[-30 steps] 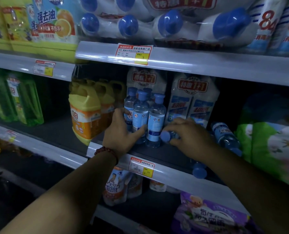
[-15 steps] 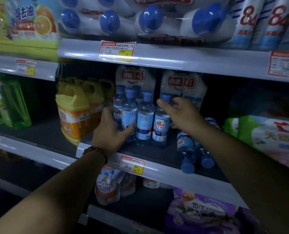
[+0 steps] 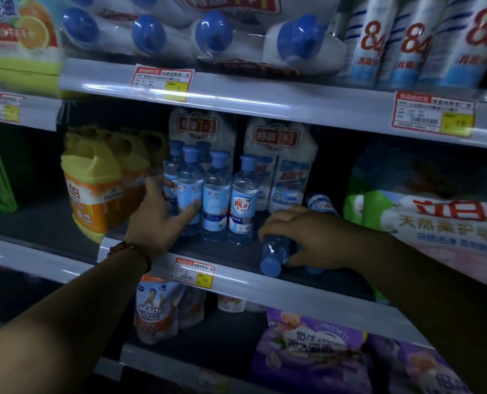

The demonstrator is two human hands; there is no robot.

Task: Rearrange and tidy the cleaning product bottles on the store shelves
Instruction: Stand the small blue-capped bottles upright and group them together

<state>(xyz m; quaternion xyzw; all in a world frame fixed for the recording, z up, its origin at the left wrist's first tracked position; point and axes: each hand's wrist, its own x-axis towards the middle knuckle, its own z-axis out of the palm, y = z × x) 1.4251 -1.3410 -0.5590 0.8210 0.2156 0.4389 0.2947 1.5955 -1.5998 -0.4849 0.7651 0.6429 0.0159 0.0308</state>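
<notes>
On the middle shelf [image 3: 293,291], centre frame, the left hand [image 3: 162,220] spreads wide, straight fingers against the upright blue-capped bottles [image 3: 216,200], likely bracing the row. To their lower right the right hand [image 3: 313,237] reaches palm-down, fingers curled round a fallen bottle [image 3: 273,251], probably to stand it alongside.

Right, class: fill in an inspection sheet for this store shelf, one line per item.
Surface: shelf, dark, price tag on its rail.
Job's things: upright bottles grouped; lying bottle at the front, second bottle lying behind.
Clutter: jugs left, twin packs behind, bags right.
Grippers: left hand rests against upright bottles; right hand grips lying bottle.
Cables: nothing seen.
Surroundings: 84 bottles above, pouches below.
</notes>
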